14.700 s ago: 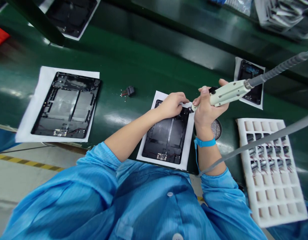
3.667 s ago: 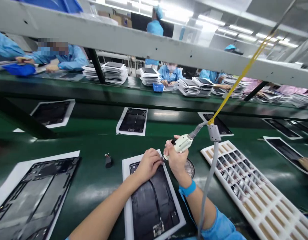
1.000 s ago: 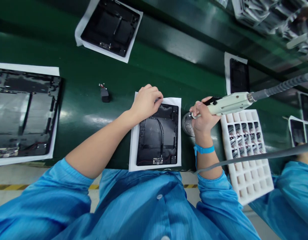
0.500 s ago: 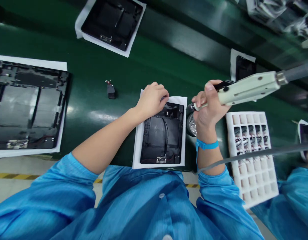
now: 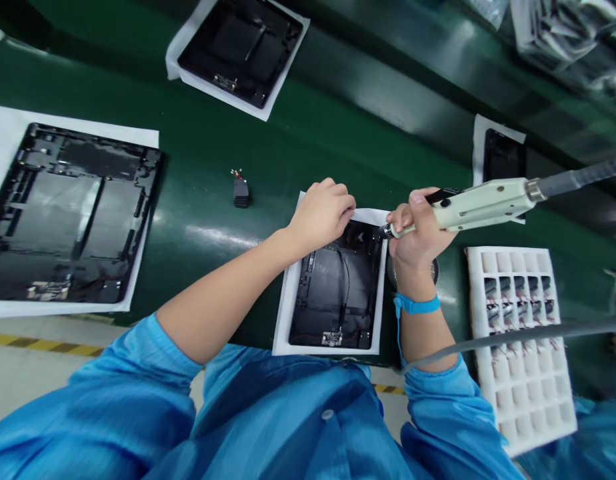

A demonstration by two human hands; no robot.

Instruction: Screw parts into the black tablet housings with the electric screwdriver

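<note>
A black tablet housing (image 5: 318, 300) with a thin cable and a small circuit board lies on white sheeting (image 5: 283, 320) at the table's front edge. My left hand (image 5: 324, 212) rests with curled fingers on its upper left corner; whatever its fingertips pinch, if anything, is hidden. In my right hand (image 5: 418, 230) is a pale electric screwdriver (image 5: 481, 205), held nearly level. Its tip points left and reaches the housing's upper right corner. Partly hidden behind my right wrist is a round metal container (image 5: 435, 270).
A white foam tray (image 5: 525, 400) with small wired parts in some compartments stands at right. A black wired part (image 5: 241, 193) sits left of my left hand. Larger housings lie at the left (image 5: 73, 207) and back (image 5: 241, 50). A grey cable (image 5: 513, 333) crosses my right forearm.
The screwdriver tip has moved from just beside the housing onto its upper right corner. My left hand stays at the upper left corner. The whole view has shifted slightly.
</note>
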